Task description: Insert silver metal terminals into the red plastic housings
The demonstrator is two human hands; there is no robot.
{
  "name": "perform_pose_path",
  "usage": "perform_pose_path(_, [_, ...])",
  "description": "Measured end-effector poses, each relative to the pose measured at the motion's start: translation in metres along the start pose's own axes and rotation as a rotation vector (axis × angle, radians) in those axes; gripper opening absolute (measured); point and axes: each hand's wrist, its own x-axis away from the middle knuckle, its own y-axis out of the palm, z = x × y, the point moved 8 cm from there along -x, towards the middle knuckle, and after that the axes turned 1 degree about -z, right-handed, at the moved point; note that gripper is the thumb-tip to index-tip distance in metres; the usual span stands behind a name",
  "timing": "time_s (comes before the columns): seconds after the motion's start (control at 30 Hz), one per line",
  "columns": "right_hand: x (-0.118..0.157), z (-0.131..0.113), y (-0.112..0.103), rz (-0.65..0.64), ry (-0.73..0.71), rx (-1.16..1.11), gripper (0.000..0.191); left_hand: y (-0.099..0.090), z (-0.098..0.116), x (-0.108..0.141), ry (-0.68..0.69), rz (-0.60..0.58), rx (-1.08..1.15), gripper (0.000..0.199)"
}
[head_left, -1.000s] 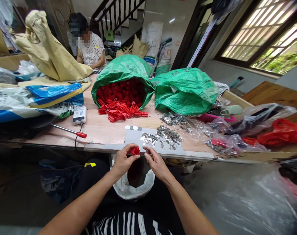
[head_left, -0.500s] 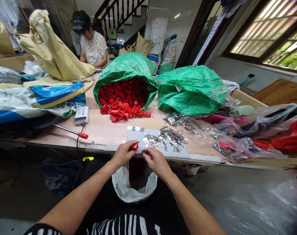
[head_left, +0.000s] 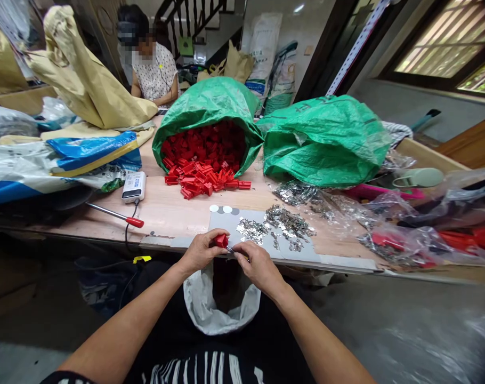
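Note:
Between the thumb and fingers of my left hand (head_left: 202, 249) is a small red plastic part (head_left: 221, 241). My right hand (head_left: 258, 262) is closed on a thin metal tool (head_left: 230, 249), whose tip meets the red part; its exact kind is too small to tell. Both hands are just over the table's front edge, above an open white sack (head_left: 222, 322) in my lap. Right of them, small silvery metal pieces (head_left: 252, 230) lie in heaps on a grey sheet (head_left: 222, 226). Red parts like the held one spill from a green sack (head_left: 210, 96) beyond.
A second green sack (head_left: 326, 144) stands to the right, with clear plastic bags (head_left: 414, 248) in front of it. On the left are a red-handled metal rod (head_left: 118, 214), a white power bank (head_left: 134, 188) and larger bags (head_left: 94, 85). A person (head_left: 154, 69) sits across the table.
The view has shifted slightly, so the things on the right appear farther right. The red part has turned a little in my left hand; both hands keep their grip.

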Motion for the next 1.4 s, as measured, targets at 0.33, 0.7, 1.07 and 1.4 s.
perform_pose_path(0.33, [-0.003,-0.001,0.000,-0.055,0.047,0.084,0.017,0.001,0.012,0.002,0.080,-0.006,-0.122,0.034])
perform_pose_path(0.7, [-0.005,0.001,0.003,-0.056,0.083,0.073,0.014,0.001,0.010,0.003,0.049,0.010,-0.158,0.031])
perform_pose_path(1.07, [-0.001,-0.005,0.003,-0.001,0.028,0.081,0.016,0.003,0.010,0.005,0.092,-0.079,-0.169,0.038])
perform_pose_path(1.4, [-0.002,-0.017,0.009,-0.019,0.043,0.390,0.019,0.004,0.019,0.006,0.185,-0.084,-0.249,0.039])
